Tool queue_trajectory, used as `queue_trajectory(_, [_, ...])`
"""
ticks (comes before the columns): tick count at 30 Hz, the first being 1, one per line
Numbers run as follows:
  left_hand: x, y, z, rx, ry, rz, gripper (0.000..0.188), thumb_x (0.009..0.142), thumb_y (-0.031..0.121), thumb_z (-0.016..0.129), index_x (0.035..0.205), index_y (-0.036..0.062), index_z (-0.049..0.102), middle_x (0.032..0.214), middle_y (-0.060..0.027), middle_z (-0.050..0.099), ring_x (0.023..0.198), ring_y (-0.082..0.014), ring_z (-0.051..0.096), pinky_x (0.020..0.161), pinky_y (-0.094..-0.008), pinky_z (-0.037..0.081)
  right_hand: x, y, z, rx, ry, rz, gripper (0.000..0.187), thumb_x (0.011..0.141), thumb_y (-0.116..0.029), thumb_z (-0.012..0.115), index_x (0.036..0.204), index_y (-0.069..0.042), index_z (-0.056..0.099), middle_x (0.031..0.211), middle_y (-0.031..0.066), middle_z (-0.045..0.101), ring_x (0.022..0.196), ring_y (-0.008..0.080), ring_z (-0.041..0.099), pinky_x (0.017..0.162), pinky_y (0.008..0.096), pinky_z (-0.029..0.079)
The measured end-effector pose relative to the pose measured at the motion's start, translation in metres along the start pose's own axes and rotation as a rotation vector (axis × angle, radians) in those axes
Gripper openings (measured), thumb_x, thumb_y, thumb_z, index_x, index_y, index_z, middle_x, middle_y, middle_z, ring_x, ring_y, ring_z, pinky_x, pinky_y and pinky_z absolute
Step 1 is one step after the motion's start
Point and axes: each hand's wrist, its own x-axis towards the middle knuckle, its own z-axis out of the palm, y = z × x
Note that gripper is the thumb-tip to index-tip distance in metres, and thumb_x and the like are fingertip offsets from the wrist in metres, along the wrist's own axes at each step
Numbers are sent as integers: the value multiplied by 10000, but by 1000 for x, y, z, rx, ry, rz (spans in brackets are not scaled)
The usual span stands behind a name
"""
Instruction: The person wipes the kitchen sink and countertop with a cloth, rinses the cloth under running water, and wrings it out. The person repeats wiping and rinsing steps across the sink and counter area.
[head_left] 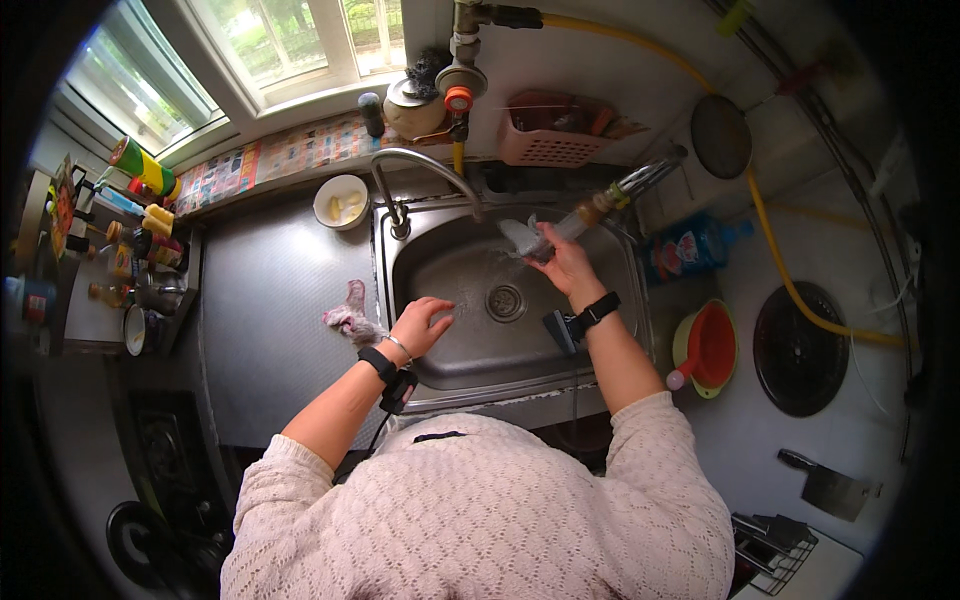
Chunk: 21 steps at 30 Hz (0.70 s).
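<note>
My right hand [563, 262] is over the back right of the steel sink [440, 370], its fingers closed on a crumpled, translucent grey-white piece [522, 238] that looks like thin plastic. It lies close to the spout of the curved tap [425, 157], and water seems to splash below it. My left hand [420, 325] hovers at the sink's left rim with its fingers apart and nothing in them. Just left of that hand, a wet, pinkish-white crumpled cloth or bag [352, 318] rests on the steel counter [270, 300].
A white bowl [342, 203] with pale pieces stands behind the counter's right end. Bottles [150, 245] crowd the far left. Right of the sink are a blue bottle [685, 250] and a red dipper [712, 340]; a cleaver [838, 492] hangs lower right.
</note>
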Motion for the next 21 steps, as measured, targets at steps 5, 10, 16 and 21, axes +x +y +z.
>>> queue_trajectory(5, [29,21,4,-508,-4,-317,541,956,374,554,1407,116,403,1348,-111,478,1118,-261,565,870,-370,512,-27,-6,13,-167,-251,9,254,996,-347,516,1045,-112,598,1054,22,607,985,157,581,860,397,476])
queue_trajectory(10, [72,64,7,-1126,-66,-702,655,970,478,500,1497,177,255,1478,-82,339,1244,-272,478,933,-449,494,-59,-1,22,-62,-371,-28,268,1007,-356,483,1034,-120,607,1072,15,603,1025,133,575,907,344,457])
queue_trajectory(16, [115,85,49,-1122,-111,-361,544,965,275,580,1418,73,360,1337,-90,465,1133,-195,534,857,-372,540,-51,30,-5,-238,-96,-149,265,1012,-168,473,1253,-66,519,1164,17,595,1040,139,578,852,311,498])
queue_trajectory(21, [137,71,68,-1000,-102,-280,344,937,120,619,1261,24,555,1106,-45,636,929,-120,610,739,-266,540,-30,38,-15,-224,87,-120,190,1007,-165,485,1148,-81,581,965,-3,615,755,94,550,603,260,438])
